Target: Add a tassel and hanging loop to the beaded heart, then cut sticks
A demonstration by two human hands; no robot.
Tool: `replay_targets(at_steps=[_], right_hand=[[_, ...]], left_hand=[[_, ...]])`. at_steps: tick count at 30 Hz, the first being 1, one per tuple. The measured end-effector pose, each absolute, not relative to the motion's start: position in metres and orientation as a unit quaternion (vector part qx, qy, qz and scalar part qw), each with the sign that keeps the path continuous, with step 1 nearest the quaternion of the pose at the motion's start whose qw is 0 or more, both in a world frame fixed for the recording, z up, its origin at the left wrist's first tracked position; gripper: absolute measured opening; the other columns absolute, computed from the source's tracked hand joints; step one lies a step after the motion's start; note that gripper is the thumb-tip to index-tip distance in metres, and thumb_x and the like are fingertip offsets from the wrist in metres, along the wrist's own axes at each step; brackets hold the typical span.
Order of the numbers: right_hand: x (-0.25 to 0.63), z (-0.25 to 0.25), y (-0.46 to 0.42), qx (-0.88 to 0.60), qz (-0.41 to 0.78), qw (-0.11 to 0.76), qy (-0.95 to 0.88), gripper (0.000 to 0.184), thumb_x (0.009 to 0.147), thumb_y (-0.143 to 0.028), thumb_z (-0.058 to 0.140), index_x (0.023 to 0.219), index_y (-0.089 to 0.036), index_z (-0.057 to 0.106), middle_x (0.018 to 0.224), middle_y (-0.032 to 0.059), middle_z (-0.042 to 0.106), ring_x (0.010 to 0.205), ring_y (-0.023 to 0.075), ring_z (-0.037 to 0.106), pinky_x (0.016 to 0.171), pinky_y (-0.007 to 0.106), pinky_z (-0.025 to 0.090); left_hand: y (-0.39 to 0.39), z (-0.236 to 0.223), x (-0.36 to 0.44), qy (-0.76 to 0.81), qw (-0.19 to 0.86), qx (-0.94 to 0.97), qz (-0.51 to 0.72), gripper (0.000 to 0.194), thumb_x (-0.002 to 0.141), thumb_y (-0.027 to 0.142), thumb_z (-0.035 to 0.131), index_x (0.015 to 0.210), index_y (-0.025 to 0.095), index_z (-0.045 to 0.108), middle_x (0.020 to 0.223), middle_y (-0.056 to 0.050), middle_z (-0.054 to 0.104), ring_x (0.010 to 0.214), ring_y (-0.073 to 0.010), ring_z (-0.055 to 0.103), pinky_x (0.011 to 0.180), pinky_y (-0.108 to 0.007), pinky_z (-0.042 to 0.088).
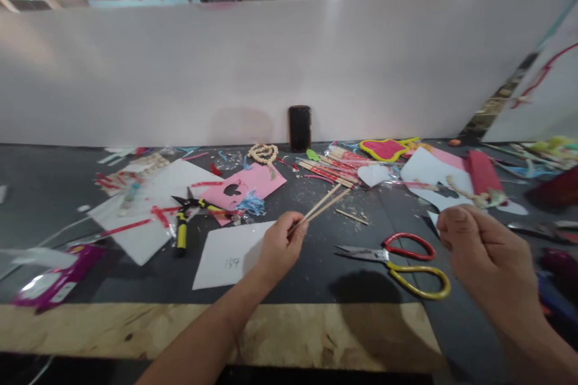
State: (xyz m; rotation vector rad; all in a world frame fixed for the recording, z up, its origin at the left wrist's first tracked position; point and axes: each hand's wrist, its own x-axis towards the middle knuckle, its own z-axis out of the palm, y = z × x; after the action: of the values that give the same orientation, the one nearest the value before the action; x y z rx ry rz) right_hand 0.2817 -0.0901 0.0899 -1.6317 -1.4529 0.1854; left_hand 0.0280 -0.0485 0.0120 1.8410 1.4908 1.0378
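Wooden sticks (329, 204) are pinched in the left hand (285, 240), slanted far right; the right hand (490, 258) is curled, its contents cannot be told

Between the hands: scissors (388, 255) lie in the way, blades toward the left hand (283, 234), 2 loops toward the right hand (490, 252).
Left of the scissors: dark tabletop (311, 283) is bare from the white card (221, 258) to the blades, open down to the wooden strip (293, 328).
Beyond the blades: 1 short stick (352, 216) lies low among crumbs.
Back: stick bundle (332, 168) and upright phone (300, 127) obstruct; the white panel (271, 66) walls off the far side.
Left side: pliers (181, 231) and pink card (266, 183) crowd the surface; a narrow dark gap separates pliers from white card.
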Motion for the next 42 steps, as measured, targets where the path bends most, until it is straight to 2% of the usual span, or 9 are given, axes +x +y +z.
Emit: replay_targets(at_steps=[5,9,12,16,19,22,28,32,42], right_hand=[[0.333,0.090,-0.120,-0.697,-0.121,0.325,-0.628,0.022,0.080,-0.044,0.046,0.091,-0.026,0.054,0.086,0.0078,0.060,0.076,0.0262,0.056,0.066,0.037,0.039],[0.378,0.085,-0.143,-0.688,-0.226,0.220,-0.654,0.029,0.081,-0.038,0.043,0.104,-0.023,0.054,0.106,0.0148,0.060,0.106,0.0346,0.051,0.092,0.045,0.032],[0.406,0.074,-0.161,-0.702,-0.239,0.157,-0.652,0.030,0.080,-0.040,0.045,0.102,-0.022,0.057,0.102,0.0160,0.062,0.101,0.0353,0.054,0.092,0.045,0.033],[0.432,0.045,-0.179,-0.740,-0.169,0.073,-0.648,0.038,0.083,-0.046,0.042,0.104,-0.018,0.056,0.098,0.0171,0.065,0.094,0.0339,0.059,0.086,0.045,0.040],[0.447,0.026,-0.185,-0.782,-0.144,0.062,-0.603,0.052,0.082,-0.051,0.033,0.104,-0.010,0.056,0.095,0.0205,0.066,0.090,0.0357,0.061,0.079,0.048,0.044],[0.458,0.017,-0.183,-0.825,-0.072,0.072,-0.556,0.058,0.076,-0.054,0.037,0.106,-0.007,0.057,0.096,0.0216,0.066,0.088,0.0359,0.062,0.074,0.047,0.046],[0.467,0.017,-0.178,-0.833,0.007,0.118,-0.540,0.051,0.073,-0.052,0.042,0.100,-0.014,0.061,0.092,0.0151,0.068,0.078,0.0296,0.064,0.065,0.040,0.050],[0.469,0.012,-0.175,-0.832,0.030,0.157,-0.531,0.047,0.073,-0.050,0.041,0.096,-0.014,0.060,0.088,0.0131,0.068,0.078,0.0266,0.064,0.068,0.038,0.050],[0.462,0.020,-0.153,-0.848,0.020,0.234,-0.475,0.043,0.079,-0.043,0.039,0.108,-0.013,0.049,0.081,0.0108,0.066,0.072,0.0232,0.063,0.065,0.034,0.049]], left_hand=[[-0.052,0.011,0.028,0.540,0.270,0.699,0.383,0.021,0.086,0.036,0.042,0.085,0.018,0.054,0.070,0.001,0.055,0.062,-0.0120,0.050,0.059,-0.022,0.038],[-0.054,0.011,0.028,0.544,0.264,0.700,0.380,0.022,0.086,0.038,0.043,0.086,0.019,0.054,0.071,0.001,0.057,0.062,-0.0118,0.051,0.059,-0.021,0.038],[-0.055,0.011,0.028,0.545,0.260,0.703,0.376,0.022,0.086,0.038,0.044,0.088,0.019,0.055,0.072,0.001,0.058,0.063,-0.0117,0.053,0.060,-0.021,0.039],[-0.055,0.008,0.028,0.545,0.250,0.711,0.368,0.023,0.085,0.039,0.045,0.087,0.019,0.056,0.072,0.002,0.060,0.063,-0.0117,0.054,0.059,-0.020,0.040],[-0.055,0.005,0.028,0.545,0.244,0.715,0.363,0.023,0.085,0.040,0.045,0.086,0.020,0.057,0.072,0.003,0.061,0.062,-0.0116,0.055,0.058,-0.019,0.040],[-0.054,0.003,0.028,0.543,0.243,0.720,0.358,0.023,0.085,0.040,0.046,0.086,0.020,0.058,0.071,0.003,0.062,0.061,-0.0110,0.055,0.058,-0.019,0.040],[-0.054,0.000,0.029,0.544,0.237,0.727,0.345,0.023,0.084,0.040,0.047,0.088,0.021,0.058,0.073,0.004,0.063,0.062,-0.0109,0.056,0.058,-0.019,0.041],[-0.056,-0.001,0.027,0.542,0.241,0.728,0.344,0.024,0.084,0.041,0.046,0.088,0.021,0.058,0.074,0.003,0.063,0.063,-0.0112,0.057,0.059,-0.019,0.041],[-0.055,0.000,0.029,0.537,0.235,0.736,0.339,0.022,0.084,0.040,0.047,0.086,0.021,0.058,0.071,0.004,0.062,0.060,-0.0101,0.055,0.057,-0.018,0.041]])
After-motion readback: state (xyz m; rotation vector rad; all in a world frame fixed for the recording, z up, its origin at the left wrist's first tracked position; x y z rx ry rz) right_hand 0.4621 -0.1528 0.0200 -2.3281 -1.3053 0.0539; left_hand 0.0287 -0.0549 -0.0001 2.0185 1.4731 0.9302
